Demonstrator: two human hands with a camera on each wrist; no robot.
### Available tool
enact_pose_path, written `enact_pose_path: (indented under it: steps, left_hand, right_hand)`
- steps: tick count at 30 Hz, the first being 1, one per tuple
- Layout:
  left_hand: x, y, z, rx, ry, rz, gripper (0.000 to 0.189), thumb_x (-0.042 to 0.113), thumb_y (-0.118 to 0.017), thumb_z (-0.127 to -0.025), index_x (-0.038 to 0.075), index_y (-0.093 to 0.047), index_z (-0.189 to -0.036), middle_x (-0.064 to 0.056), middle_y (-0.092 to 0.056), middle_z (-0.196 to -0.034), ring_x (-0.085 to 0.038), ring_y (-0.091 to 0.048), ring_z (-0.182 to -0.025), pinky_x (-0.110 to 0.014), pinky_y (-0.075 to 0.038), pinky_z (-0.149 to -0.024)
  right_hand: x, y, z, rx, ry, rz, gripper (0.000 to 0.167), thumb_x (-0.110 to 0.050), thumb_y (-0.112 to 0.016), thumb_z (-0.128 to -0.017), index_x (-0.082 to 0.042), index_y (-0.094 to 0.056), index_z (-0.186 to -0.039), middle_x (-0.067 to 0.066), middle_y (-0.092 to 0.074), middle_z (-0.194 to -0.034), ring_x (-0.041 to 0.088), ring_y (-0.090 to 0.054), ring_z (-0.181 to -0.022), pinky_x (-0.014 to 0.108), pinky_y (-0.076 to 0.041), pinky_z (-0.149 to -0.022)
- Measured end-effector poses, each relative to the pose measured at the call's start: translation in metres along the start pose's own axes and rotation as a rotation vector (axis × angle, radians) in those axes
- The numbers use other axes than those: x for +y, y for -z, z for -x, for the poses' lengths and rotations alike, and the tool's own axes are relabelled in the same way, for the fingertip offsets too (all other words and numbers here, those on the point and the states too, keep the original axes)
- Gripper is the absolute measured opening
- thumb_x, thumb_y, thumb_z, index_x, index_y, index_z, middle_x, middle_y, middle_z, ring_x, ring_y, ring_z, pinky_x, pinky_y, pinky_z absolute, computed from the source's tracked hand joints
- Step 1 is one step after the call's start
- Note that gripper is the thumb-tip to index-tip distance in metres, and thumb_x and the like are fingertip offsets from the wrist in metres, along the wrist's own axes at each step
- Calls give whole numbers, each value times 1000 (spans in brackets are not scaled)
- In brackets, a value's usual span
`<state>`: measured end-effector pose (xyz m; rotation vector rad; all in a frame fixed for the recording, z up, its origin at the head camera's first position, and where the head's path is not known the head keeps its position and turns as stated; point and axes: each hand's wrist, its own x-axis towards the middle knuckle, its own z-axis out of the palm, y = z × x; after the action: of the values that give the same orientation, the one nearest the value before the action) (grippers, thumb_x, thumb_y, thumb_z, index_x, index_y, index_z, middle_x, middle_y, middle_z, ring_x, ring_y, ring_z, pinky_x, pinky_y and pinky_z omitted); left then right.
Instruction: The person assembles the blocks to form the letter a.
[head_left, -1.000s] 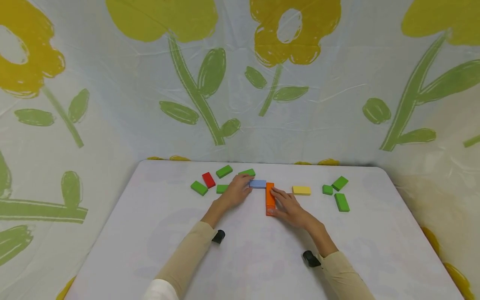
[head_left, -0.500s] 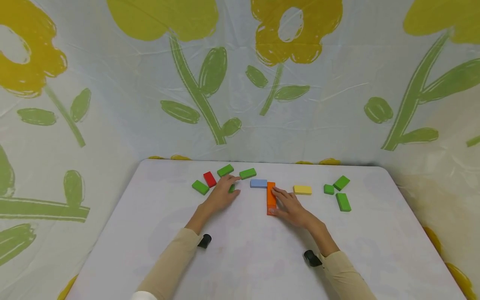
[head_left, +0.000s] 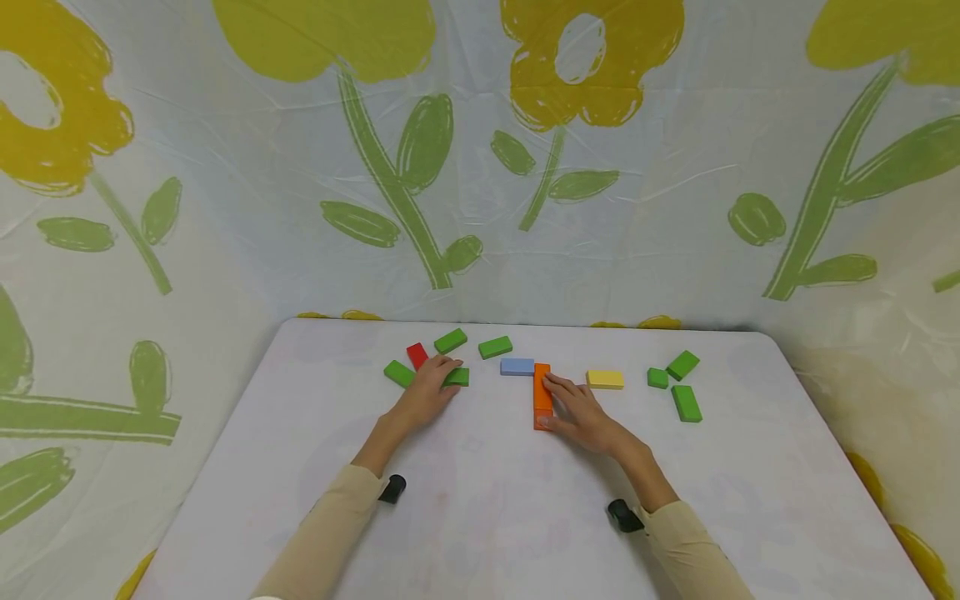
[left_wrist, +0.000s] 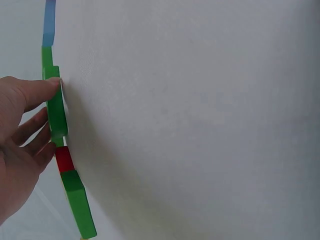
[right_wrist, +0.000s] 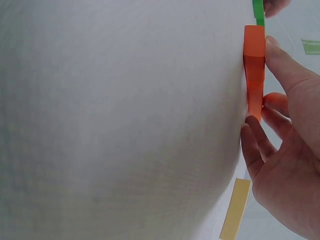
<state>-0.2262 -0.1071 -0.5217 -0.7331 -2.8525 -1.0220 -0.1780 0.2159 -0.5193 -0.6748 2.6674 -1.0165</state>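
At the left of the table in the head view, my left hand (head_left: 427, 393) has its thumb and fingers on either side of a green block (head_left: 457, 377). The left wrist view shows the thumb on that green block (left_wrist: 56, 112), with fingers behind it. My right hand (head_left: 588, 418) rests along the right side of orange blocks (head_left: 542, 390) set end to end, its thumb at the near end, its fingers farther along. In the right wrist view the thumb touches the orange piece (right_wrist: 254, 47). A blue block (head_left: 517, 367) lies at the far left end of the orange ones.
Near the left hand lie a red block (head_left: 417, 356) and several green blocks, one farther back (head_left: 496, 347). A yellow block (head_left: 605, 380) sits right of the orange ones. At the right are a small green cube (head_left: 657, 378) and green blocks (head_left: 686, 403). A flowered cloth hangs behind.
My left hand has moved left from beside the blue block to the green block and closed its thumb and fingers about it. The right hand has stayed at the orange blocks.
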Motion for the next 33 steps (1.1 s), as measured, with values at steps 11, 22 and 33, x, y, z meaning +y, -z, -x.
enact_pose_path:
  steps: [11, 22, 33]
  left_hand:
    - [-3, -2, -1, -4, 0, 5, 39, -3, -69, -95, -4, -63, -133, -17, -58, -123, -34, -55, -120, -47, -47, -105]
    - [6, -15, -14, -14, 38, 74, 41, 4, -70, -97, -2, -62, -137, -16, -57, -126, -32, -54, -122, -44, -47, -106]
    - [12, -28, -28, -39, 54, 105, 43, 10, -70, -98, -1, -61, -139, -13, -58, -124, -27, -56, -118, -40, -49, -104]
  right_hand:
    - [-2, 1, 0, -1, 4, -4, 72, -23, -68, -100, 6, -34, -156, 22, -29, -164, 43, -25, -151, 63, -7, -121]
    - [0, 0, 1, 19, 35, 1, 70, -19, -69, -99, 8, -36, -154, 24, -31, -163, 45, -27, -149, 66, -7, -120]
    - [1, -1, 0, 23, 39, 7, 71, -22, -69, -100, 8, -36, -154, 24, -30, -163, 44, -26, -150, 67, -6, -120]
